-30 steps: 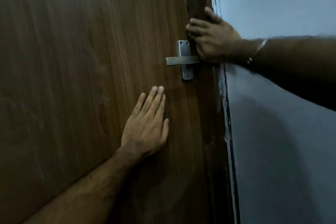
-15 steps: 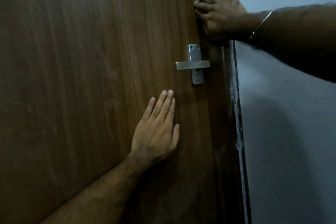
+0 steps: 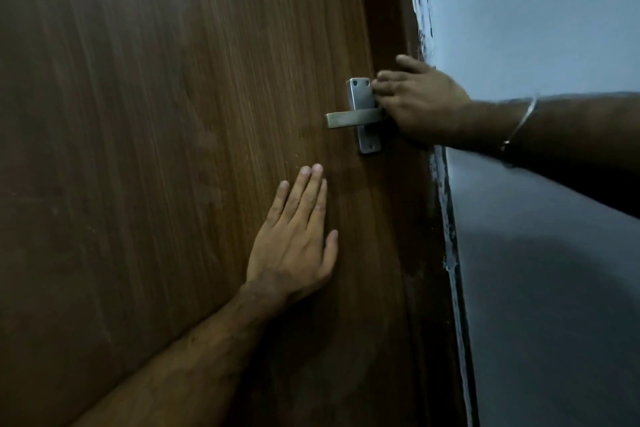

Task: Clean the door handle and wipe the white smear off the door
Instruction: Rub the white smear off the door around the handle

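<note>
The dark brown wood-grain door (image 3: 156,149) fills most of the view, its surface running from the left edge to a darker brown door frame strip (image 3: 388,28) on the right. Beyond that strip lies a pale grey-blue painted wall (image 3: 536,10), with a ragged, flaky paint line where wall and frame meet. No white smear can be made out on the door surface in this dim, slightly blurred view.

The left forearm comes up from the bottom left, and the left hand (image 3: 294,239) lies flat against the door, below and a little to the left of the handle, well apart from it. Its grip is wide and holds nothing: the fingers are straight and close together, pointing upward, with the thumb spread out to the right.

The right forearm enters from the right edge, wearing a thin silver metal bangle (image 3: 519,125) at the wrist. The right hand (image 3: 419,104) rests at the right side of the handle, its fingertips (image 3: 379,85) touching the edge of the backplate. The hand is blurred, so I cannot tell whether it grasps the lever's base or a cloth.

The brushed silver metal door handle (image 3: 360,114) sits near the door's right edge: a narrow upright backplate with screws at top and bottom, and a flat lever pointing left, roughly level.
</note>
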